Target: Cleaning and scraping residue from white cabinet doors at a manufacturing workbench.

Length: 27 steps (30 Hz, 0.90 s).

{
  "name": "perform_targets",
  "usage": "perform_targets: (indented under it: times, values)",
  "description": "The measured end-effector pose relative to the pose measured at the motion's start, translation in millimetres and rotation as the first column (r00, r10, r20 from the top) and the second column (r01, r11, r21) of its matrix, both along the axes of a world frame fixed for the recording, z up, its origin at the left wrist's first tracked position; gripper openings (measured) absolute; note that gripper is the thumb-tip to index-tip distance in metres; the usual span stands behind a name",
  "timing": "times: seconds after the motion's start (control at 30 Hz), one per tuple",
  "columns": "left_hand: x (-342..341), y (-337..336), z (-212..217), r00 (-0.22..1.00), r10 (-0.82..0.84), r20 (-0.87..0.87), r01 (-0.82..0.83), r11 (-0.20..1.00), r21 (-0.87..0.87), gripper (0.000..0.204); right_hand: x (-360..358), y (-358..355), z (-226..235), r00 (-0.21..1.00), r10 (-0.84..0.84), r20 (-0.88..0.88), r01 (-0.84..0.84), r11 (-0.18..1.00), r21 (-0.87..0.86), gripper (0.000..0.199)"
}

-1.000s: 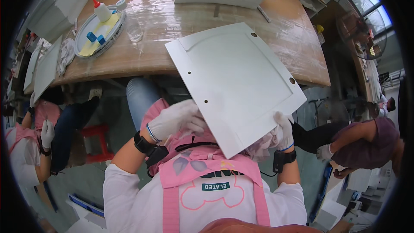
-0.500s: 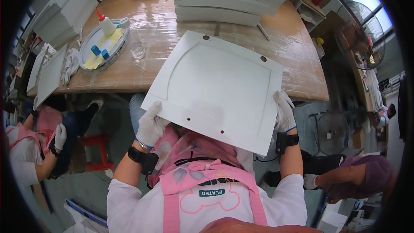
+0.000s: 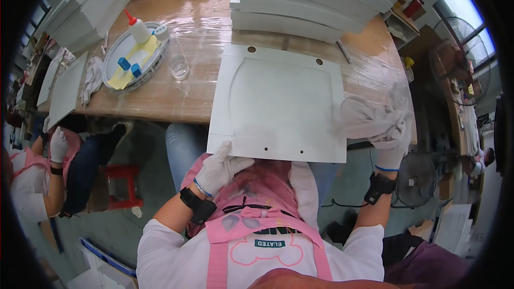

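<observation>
Overhead view of a seated person in a pink apron (image 3: 257, 235) at a wooden table (image 3: 187, 96) wrapped in clear film. A white square panel (image 3: 278, 107) with a raised border and small round holes near its edges lies flat on the table, its near edge jutting past the table edge over the person's lap.

The left hand (image 3: 219, 168), in a white glove, grips the near left corner of the panel: the thumb lies on top of the panel's border and the fingers curl beneath it. A black band sits on that wrist.

The right hand (image 3: 391, 147), also gloved and with a black wrist band, is closed around a bunched white cloth (image 3: 369, 118). The cloth rests against the right edge of the panel and spreads over the table beside it.

Beyond the panel stands a stack of white boards (image 3: 305, 5), just behind the panel's far edge. To the left, well apart from the panel, a round tray (image 3: 115, 59) holds a glue bottle with a red tip (image 3: 137, 29), a yellow sheet and two small blue blocks (image 3: 130, 67). A clear plastic bottle (image 3: 174, 56) lies just beside the tray. A crumpled white glove (image 3: 92, 77) lies left of the tray.

At the left margin, a second person in a pink apron shows a gloved hand (image 3: 57, 144) below table level. A standing fan (image 3: 455, 48) is visible at the right.
</observation>
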<state>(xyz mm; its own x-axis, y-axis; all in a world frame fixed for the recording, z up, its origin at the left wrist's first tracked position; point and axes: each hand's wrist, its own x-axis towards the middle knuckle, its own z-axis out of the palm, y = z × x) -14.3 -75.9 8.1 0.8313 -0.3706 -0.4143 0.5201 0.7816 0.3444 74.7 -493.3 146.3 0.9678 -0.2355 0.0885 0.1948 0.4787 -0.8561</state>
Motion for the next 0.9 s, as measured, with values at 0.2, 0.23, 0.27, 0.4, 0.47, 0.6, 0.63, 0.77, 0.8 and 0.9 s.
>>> perform_targets:
  times: [0.2,0.23,0.27,0.4,0.47,0.6,0.63,0.77,0.8,0.9]
  values:
    - [8,59,45,0.836,-0.532,-0.136,0.465,0.554,0.691,0.042,57,65,-37,0.983,0.029,-0.182,-0.151,-0.439,-0.886,0.059]
    - [7,76,46,0.9,-0.431,-0.071,0.341,0.591,0.732,0.039,58,81,-33,0.983,0.039,-0.182,-0.147,-0.437,-0.887,0.059]
    - [10,85,53,0.943,-0.334,-0.002,0.218,0.611,0.761,0.038,58,93,-30,0.996,0.073,0.052,0.078,-0.413,-0.908,0.064]
    - [49,127,69,0.964,0.081,0.254,-0.256,0.544,0.799,0.031,55,113,-42,0.956,0.294,0.017,0.147,-0.425,-0.893,0.078]
    - [83,150,49,0.849,0.22,0.481,-0.527,0.436,0.73,0.052,65,112,-52,0.932,0.362,-0.018,0.145,-0.417,-0.897,0.068]
    - [147,149,60,0.849,0.102,0.519,-0.524,0.028,0.851,0.092,89,87,-72,0.972,0.164,-0.167,-0.123,-0.25,-0.96,0.048]
    - [163,155,50,0.844,0.079,0.53,-0.531,-0.021,0.847,0.107,91,90,-73,0.972,0.164,-0.167,-0.123,-0.246,-0.961,0.048]
    - [205,166,32,0.736,0.008,0.677,-0.677,0.003,0.736,0.11,94,93,-77,0.99,0.132,-0.049,-0.008,-0.297,-0.955,0.039]
    - [213,168,30,0.77,0.003,0.638,-0.638,0.027,0.769,0.109,96,94,-81,0.992,0.119,-0.035,-0.001,-0.276,-0.961,0.038]
    - [220,161,33,0.829,-0.004,0.559,-0.559,-0.012,0.829,0.102,95,94,-84,0.992,0.128,0.017,0.048,-0.245,-0.968,0.038]
